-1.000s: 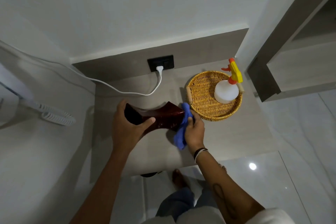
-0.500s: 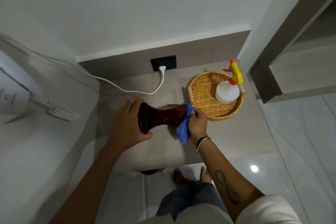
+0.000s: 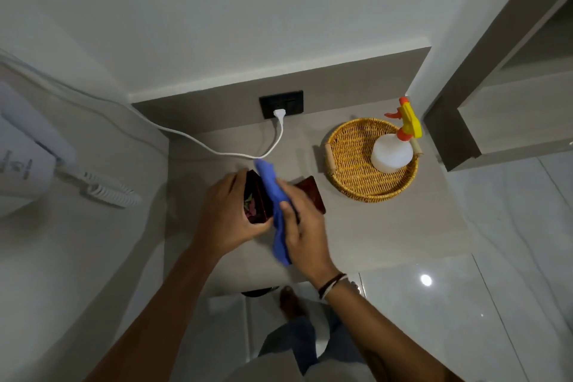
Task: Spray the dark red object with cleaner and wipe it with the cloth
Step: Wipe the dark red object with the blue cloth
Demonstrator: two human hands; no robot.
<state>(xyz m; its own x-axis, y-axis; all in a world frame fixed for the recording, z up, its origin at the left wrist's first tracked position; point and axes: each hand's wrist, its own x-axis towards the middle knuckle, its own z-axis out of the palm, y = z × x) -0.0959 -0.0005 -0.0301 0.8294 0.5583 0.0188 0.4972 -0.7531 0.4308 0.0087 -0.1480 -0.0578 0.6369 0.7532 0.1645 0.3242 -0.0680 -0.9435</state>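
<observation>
Gripping: left hand [image 3: 228, 215] clasps dark red object [image 3: 257, 201], partly hidden.
Wiping: right hand [image 3: 305, 226] clutches blue cloth [image 3: 273, 186] against it.
Blurred: object's shape unclear.

A pale grey-beige countertop [image 3: 387, 226] with a matte stone-like finish runs from the low back panel to its front edge near the person. On its right part sits a round woven wicker tray [image 3: 350, 177] with small wooden handles, well apart from the front edge. A thin white power cord [image 3: 223, 152] trails across the back of the surface toward the black wall socket [image 3: 281, 104] (which sits in the back panel, just above the counter). Below the front edge lies a glossy white tiled floor [image 3: 465, 319].
</observation>
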